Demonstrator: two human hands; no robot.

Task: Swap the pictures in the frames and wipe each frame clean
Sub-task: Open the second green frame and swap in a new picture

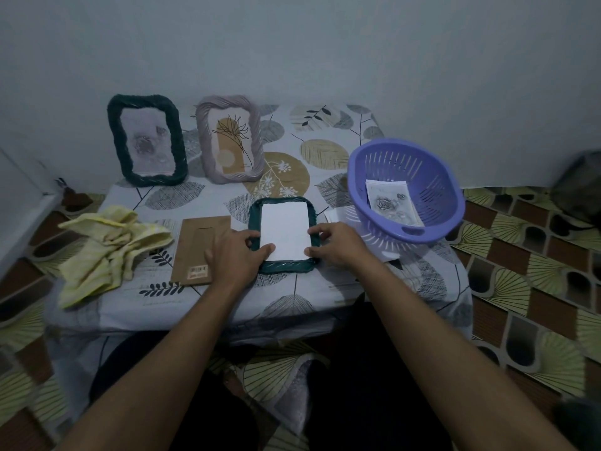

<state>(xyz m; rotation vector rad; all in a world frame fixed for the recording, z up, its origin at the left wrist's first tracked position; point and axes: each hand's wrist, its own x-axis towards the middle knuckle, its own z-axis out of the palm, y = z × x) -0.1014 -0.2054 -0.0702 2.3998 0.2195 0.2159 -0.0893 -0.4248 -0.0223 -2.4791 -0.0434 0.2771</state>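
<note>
A dark green frame (282, 267) lies face down on the low table, with a white picture back (284, 231) showing inside it. My left hand (237, 253) grips the frame's lower left edge, thumb on the white sheet. My right hand (336, 244) holds the lower right edge, fingers curled at the rim. The brown backing board (198, 247) lies just left of the frame, partly under my left hand. Two more frames stand at the back: a dark green one (147, 139) with a rose print and a mauve one (230, 138) with a flower drawing.
A crumpled yellow cloth (109, 252) lies at the table's left. A purple basket (405, 193) holding a rose picture (392, 201) stands on the right, with white paper (335, 214) beneath it. The wall is close behind the table; patterned floor mat surrounds it.
</note>
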